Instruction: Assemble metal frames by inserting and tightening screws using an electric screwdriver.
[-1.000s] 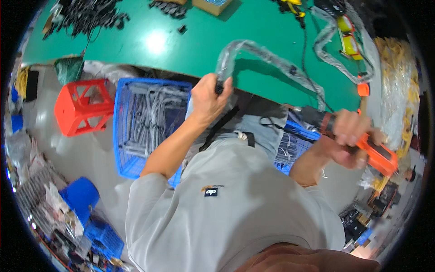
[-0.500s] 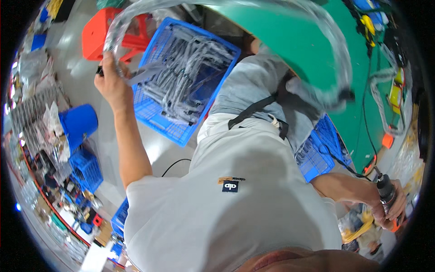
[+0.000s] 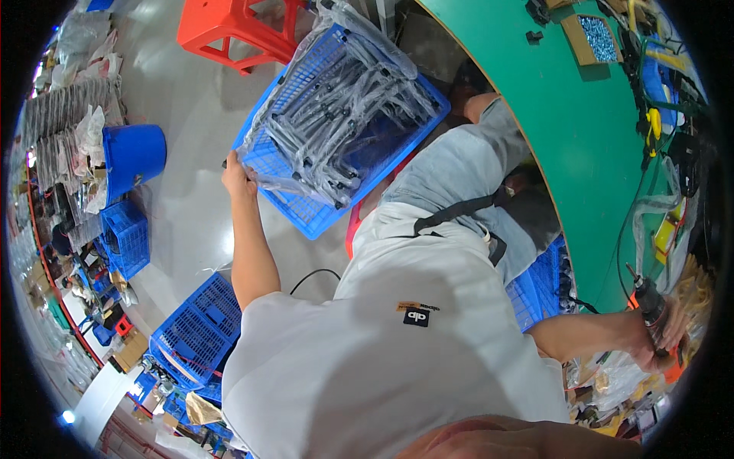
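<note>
My left hand (image 3: 239,180) is closed around the end of a bent tube (image 3: 375,34) wrapped in clear plastic. The tube spans the left and far sides of a blue plastic crate (image 3: 310,223). Inside the crate lies a pile of similar plastic-wrapped grey tubes (image 3: 329,126) with black ends. Out to the right, beside the green table, my right hand (image 3: 664,336) grips a dark power screwdriver (image 3: 650,302) with a thin bit pointing away from me and orange at its lower end.
A green table (image 3: 566,130) curves along the right, bearing an open box of small screws (image 3: 600,40). Beyond the crate stands a red stool (image 3: 229,30). Blue crates (image 3: 199,325) and a blue bucket (image 3: 135,155) are on the left floor. A cable (image 3: 623,229) runs over the table.
My left hand has brought the wrapped tube from above the table down and left onto the crate. My right hand still holds the screwdriver. The view has shifted.
</note>
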A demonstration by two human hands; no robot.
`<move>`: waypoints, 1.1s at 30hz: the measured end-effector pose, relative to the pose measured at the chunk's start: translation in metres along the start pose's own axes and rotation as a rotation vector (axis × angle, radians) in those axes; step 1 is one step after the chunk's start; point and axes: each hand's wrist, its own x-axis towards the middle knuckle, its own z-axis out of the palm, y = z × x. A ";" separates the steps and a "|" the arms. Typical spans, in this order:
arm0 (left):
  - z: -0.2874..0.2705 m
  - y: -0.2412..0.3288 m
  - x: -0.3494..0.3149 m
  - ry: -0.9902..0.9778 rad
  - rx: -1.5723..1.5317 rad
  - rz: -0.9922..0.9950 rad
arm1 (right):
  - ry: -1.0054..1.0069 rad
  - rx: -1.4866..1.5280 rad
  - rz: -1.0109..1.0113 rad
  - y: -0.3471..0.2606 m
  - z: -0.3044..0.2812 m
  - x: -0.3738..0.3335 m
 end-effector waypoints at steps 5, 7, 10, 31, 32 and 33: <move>0.009 -0.013 0.089 -0.149 0.162 -0.054 | -0.029 -0.010 0.081 0.014 0.006 -0.010; 0.023 -0.026 0.118 -0.150 0.283 -0.024 | -0.059 -0.097 0.104 0.027 0.010 -0.014; 0.039 -0.062 0.132 -0.010 0.827 0.170 | -0.038 -0.121 0.139 0.038 0.016 -0.015; -0.005 -0.159 0.012 -0.156 1.265 0.487 | -0.121 -0.193 0.206 0.072 0.020 -0.022; -0.006 -0.155 0.005 -0.163 1.236 0.462 | -0.126 -0.187 0.218 0.072 0.023 -0.023; -0.003 -0.151 0.000 -0.170 1.206 0.437 | -0.128 -0.193 0.210 0.071 0.025 -0.025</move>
